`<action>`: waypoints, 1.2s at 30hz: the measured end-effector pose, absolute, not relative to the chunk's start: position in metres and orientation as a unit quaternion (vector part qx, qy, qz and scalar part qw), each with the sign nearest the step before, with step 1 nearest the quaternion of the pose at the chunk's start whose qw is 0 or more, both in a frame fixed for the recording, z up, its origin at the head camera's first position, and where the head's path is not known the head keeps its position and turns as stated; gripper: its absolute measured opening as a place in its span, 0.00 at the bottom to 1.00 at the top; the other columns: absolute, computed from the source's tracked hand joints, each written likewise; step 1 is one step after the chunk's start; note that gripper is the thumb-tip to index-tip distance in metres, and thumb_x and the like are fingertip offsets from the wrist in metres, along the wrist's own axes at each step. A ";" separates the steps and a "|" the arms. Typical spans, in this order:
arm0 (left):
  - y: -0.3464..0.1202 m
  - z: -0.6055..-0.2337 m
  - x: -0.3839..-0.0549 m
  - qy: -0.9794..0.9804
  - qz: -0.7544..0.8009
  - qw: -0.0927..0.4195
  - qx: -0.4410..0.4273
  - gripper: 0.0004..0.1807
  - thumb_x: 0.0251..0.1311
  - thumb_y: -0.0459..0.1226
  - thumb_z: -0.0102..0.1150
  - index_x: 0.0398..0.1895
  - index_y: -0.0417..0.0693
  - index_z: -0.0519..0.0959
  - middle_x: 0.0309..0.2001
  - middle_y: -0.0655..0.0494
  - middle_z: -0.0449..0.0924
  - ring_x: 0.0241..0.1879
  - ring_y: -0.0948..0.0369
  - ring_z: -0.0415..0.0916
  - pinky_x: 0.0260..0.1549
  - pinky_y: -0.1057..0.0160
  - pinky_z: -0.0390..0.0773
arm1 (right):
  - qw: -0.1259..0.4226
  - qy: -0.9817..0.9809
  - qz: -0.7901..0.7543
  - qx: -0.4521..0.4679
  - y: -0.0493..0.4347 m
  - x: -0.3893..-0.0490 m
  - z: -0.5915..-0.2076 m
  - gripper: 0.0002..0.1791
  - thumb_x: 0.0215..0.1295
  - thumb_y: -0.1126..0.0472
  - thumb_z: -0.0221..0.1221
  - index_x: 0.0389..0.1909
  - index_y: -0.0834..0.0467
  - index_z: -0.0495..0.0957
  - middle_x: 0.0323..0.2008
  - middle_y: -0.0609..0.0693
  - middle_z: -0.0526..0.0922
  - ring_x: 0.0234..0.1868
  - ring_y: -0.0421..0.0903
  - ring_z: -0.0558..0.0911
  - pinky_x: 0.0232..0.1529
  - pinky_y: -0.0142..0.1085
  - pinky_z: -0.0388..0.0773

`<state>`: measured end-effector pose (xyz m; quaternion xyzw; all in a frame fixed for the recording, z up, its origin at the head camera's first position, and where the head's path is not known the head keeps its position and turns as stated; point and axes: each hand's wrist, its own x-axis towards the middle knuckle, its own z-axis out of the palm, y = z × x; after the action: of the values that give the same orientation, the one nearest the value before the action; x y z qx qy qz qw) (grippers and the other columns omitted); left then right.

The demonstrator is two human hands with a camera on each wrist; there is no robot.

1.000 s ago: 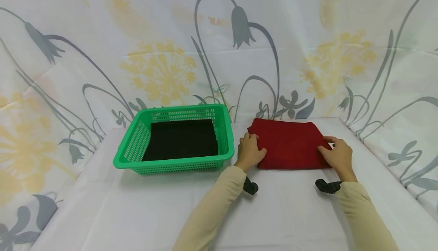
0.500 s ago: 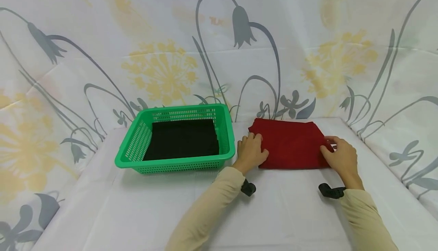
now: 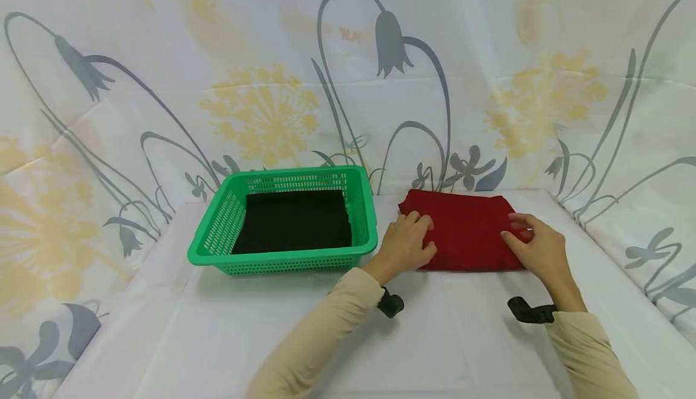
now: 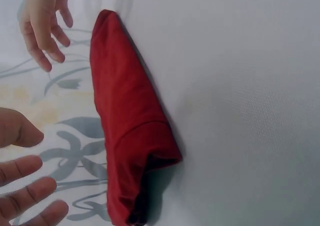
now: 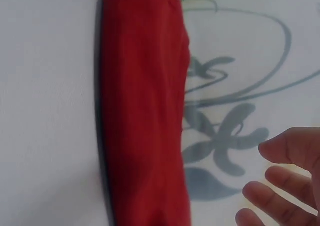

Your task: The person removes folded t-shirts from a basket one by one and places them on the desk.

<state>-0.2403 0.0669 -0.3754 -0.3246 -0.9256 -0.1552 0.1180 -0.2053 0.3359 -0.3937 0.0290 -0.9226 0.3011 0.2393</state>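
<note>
A folded red cloth garment [image 3: 462, 230] lies flat on the white table, to the right of the basket. Over its left end hovers my left hand [image 3: 405, 245], fingers spread and relaxed. My right hand [image 3: 538, 251] is at the right end, thumb and fingers parted. Both wrist views show a gap between the fingers and the red cloth [image 4: 125, 110]; in the right wrist view the fingers [image 5: 280, 201] stand apart from it. Inside the green basket [image 3: 283, 262] lies a folded black cloth [image 3: 293, 220].
The white cloth-covered table [image 3: 217, 338] runs up to a flower-patterned curtain [image 3: 261, 36] at the back and sides. Dark wrist-worn devices [image 3: 530, 311] stick out below both hands.
Both hands have let go of the red garment's ends and lifted off it. The left hand has drifted slightly to the right. The garment and the basket stay put.
</note>
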 end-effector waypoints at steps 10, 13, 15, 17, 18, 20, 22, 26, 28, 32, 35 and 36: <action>0.050 -0.358 -0.229 -0.881 -0.229 0.162 -0.381 0.11 0.59 0.37 0.60 0.45 0.45 0.78 0.40 0.54 0.77 0.36 0.61 0.70 0.31 0.70 0.69 | 0.256 -0.909 0.323 0.061 0.313 -0.196 -0.372 0.20 0.64 0.61 0.61 0.55 0.63 0.76 0.44 0.64 0.82 0.44 0.63 0.79 0.43 0.54 0.68; 0.045 -0.354 -0.226 -0.875 -0.238 0.170 -0.386 0.11 0.59 0.37 0.59 0.45 0.46 0.78 0.39 0.55 0.76 0.34 0.61 0.69 0.30 0.70 0.67 | 0.261 -0.908 0.320 0.067 0.308 -0.194 -0.366 0.20 0.63 0.61 0.62 0.56 0.62 0.76 0.44 0.63 0.82 0.44 0.62 0.79 0.42 0.52 0.68; 0.041 -0.351 -0.225 -0.874 -0.239 0.172 -0.386 0.11 0.59 0.37 0.59 0.45 0.46 0.78 0.39 0.55 0.76 0.35 0.61 0.69 0.30 0.69 0.68 | 0.263 -0.907 0.320 0.074 0.304 -0.192 -0.362 0.20 0.63 0.61 0.62 0.55 0.62 0.76 0.45 0.62 0.82 0.44 0.62 0.79 0.42 0.53 0.69; 0.038 -0.349 -0.223 -0.874 -0.239 0.173 -0.386 0.12 0.60 0.37 0.59 0.46 0.46 0.79 0.40 0.54 0.77 0.36 0.60 0.70 0.32 0.68 0.68 | 0.267 -0.907 0.316 0.081 0.301 -0.191 -0.359 0.20 0.62 0.62 0.63 0.55 0.62 0.77 0.44 0.61 0.83 0.44 0.61 0.79 0.42 0.52 0.69; 0.036 -0.347 -0.223 -0.873 -0.240 0.174 -0.387 0.12 0.60 0.37 0.59 0.47 0.46 0.78 0.40 0.54 0.77 0.36 0.60 0.70 0.33 0.67 0.69 | 0.267 -0.907 0.315 0.086 0.299 -0.190 -0.357 0.20 0.62 0.62 0.63 0.55 0.62 0.77 0.44 0.61 0.83 0.44 0.61 0.79 0.42 0.52 0.69; 0.033 -0.345 -0.223 -0.872 -0.240 0.178 -0.388 0.12 0.61 0.38 0.59 0.47 0.46 0.78 0.40 0.54 0.77 0.36 0.60 0.70 0.34 0.67 0.69 | 0.266 -0.906 0.314 0.095 0.295 -0.190 -0.354 0.20 0.61 0.62 0.63 0.55 0.62 0.77 0.44 0.60 0.83 0.44 0.61 0.79 0.42 0.51 0.69; 0.028 -0.343 -0.224 -0.868 -0.244 0.187 -0.389 0.11 0.60 0.37 0.59 0.46 0.45 0.78 0.40 0.54 0.77 0.35 0.59 0.70 0.33 0.67 0.69 | 0.266 -0.906 0.313 0.107 0.290 -0.190 -0.350 0.20 0.61 0.62 0.64 0.55 0.61 0.77 0.44 0.60 0.83 0.43 0.60 0.79 0.42 0.50 0.70; 0.016 -0.339 -0.227 -0.863 -0.254 0.205 -0.387 0.10 0.60 0.35 0.60 0.43 0.45 0.77 0.39 0.53 0.76 0.34 0.59 0.70 0.31 0.66 0.69 | 0.266 -0.903 0.310 0.134 0.281 -0.192 -0.343 0.21 0.60 0.63 0.65 0.54 0.61 0.77 0.44 0.59 0.83 0.43 0.59 0.80 0.42 0.49 0.70; 0.009 -0.337 -0.228 -0.863 -0.259 0.205 -0.382 0.09 0.60 0.35 0.61 0.43 0.45 0.77 0.41 0.53 0.76 0.35 0.58 0.70 0.31 0.64 0.70 | 0.271 -0.900 0.309 0.146 0.277 -0.193 -0.339 0.20 0.59 0.64 0.65 0.54 0.60 0.78 0.44 0.59 0.83 0.42 0.58 0.80 0.43 0.49 0.70; -0.005 -0.333 -0.228 -0.867 -0.268 0.199 -0.370 0.09 0.60 0.35 0.60 0.43 0.45 0.77 0.43 0.53 0.77 0.39 0.56 0.71 0.35 0.59 0.71 | 0.271 -0.897 0.310 0.162 0.269 -0.196 -0.331 0.20 0.59 0.64 0.65 0.53 0.60 0.78 0.43 0.58 0.83 0.42 0.56 0.80 0.43 0.48 0.70; -0.016 -0.332 -0.227 -0.867 -0.277 0.199 -0.362 0.08 0.60 0.35 0.60 0.42 0.45 0.77 0.42 0.53 0.77 0.38 0.56 0.71 0.35 0.58 0.71 | 0.263 -0.897 0.312 0.172 0.263 -0.197 -0.326 0.20 0.59 0.64 0.65 0.54 0.60 0.78 0.44 0.58 0.83 0.43 0.56 0.80 0.43 0.51 0.71; -0.020 -0.332 -0.226 -0.869 -0.280 0.196 -0.358 0.08 0.60 0.35 0.60 0.42 0.45 0.77 0.42 0.53 0.77 0.37 0.56 0.70 0.35 0.58 0.71 | 0.262 -0.896 0.312 0.175 0.261 -0.197 -0.325 0.20 0.59 0.64 0.64 0.54 0.61 0.78 0.44 0.58 0.83 0.43 0.56 0.80 0.43 0.51 0.71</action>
<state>-0.2265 -0.0196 -0.3324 -0.3584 -0.8689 -0.2797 0.1958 -0.1975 0.2608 -0.3248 0.1753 -0.8961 0.3125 0.2621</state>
